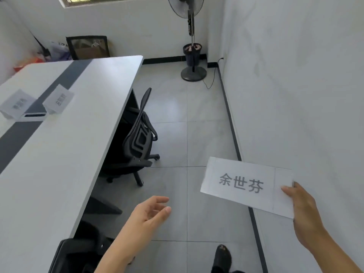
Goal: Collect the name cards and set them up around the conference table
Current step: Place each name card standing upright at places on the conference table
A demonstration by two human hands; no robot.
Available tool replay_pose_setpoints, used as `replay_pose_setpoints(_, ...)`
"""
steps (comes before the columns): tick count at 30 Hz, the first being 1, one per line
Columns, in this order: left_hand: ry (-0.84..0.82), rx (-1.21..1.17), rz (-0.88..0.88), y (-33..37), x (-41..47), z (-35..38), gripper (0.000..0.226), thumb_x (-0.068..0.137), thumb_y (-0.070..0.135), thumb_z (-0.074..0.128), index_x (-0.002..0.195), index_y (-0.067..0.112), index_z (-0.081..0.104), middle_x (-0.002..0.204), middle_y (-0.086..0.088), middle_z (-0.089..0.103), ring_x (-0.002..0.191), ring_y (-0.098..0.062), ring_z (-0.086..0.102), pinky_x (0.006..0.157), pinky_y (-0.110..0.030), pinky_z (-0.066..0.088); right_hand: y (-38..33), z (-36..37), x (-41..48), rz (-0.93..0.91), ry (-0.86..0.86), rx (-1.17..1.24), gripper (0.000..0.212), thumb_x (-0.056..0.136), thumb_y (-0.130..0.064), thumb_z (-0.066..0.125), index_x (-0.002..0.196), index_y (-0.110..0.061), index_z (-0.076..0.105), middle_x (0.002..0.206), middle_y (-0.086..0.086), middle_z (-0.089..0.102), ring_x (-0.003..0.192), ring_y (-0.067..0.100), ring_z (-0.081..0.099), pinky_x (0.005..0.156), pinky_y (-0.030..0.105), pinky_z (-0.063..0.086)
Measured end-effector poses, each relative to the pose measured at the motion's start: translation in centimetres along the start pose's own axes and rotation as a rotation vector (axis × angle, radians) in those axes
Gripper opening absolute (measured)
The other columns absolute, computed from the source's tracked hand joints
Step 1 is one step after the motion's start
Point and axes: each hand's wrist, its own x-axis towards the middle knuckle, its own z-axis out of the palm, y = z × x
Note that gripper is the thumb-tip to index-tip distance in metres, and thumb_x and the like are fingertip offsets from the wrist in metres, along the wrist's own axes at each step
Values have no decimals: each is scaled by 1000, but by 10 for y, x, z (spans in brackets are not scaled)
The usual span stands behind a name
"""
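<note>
Name cards numbered three. The far-left card (18, 104) and the neighbour card (59, 99) stood on the conference table (59, 164). Three chairs (137, 138) sat round it. The left hand (149, 211) hung empty, fingers loosely spread. At near right, the right hand (303, 209) pinched the third card (242, 184) by its edge, flat. Carrying seemed the step in hand; next it likely needed folding and a free place.

Left forearm (122, 247), right forearm (331, 251) bare up to frame edge; black open-toe sandal (222, 257) on one foot, toes showing.
</note>
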Motion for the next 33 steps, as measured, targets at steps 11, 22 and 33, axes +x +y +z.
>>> replay_pose_setpoints(11,178,-113,-148,52,193,-71,21,88,32,63,108,30,65,98,-1,74,91,-4,69,93,-34,52,-95,123,263,-28,-205,-60,22,93,-14,46,89,-16,67,90,1,71,90,24,61,72,32,50)
replay_pose_setpoints(22,126,-90,-31,198,488,-183,21,88,41,59,110,38,61,103,6,71,93,1,66,86,-22,50,-208,250,488,-53,-253,-81,34,94,-11,45,81,-25,73,82,-5,74,78,14,66,58,15,50)
replay_pose_setpoints(33,122,-122,-86,299,751,-231,45,74,54,66,111,29,64,98,-1,73,88,-3,69,79,-23,52,-282,342,768,-40,-259,-104,23,94,-8,45,96,-8,68,98,15,72,87,25,67,70,26,53)
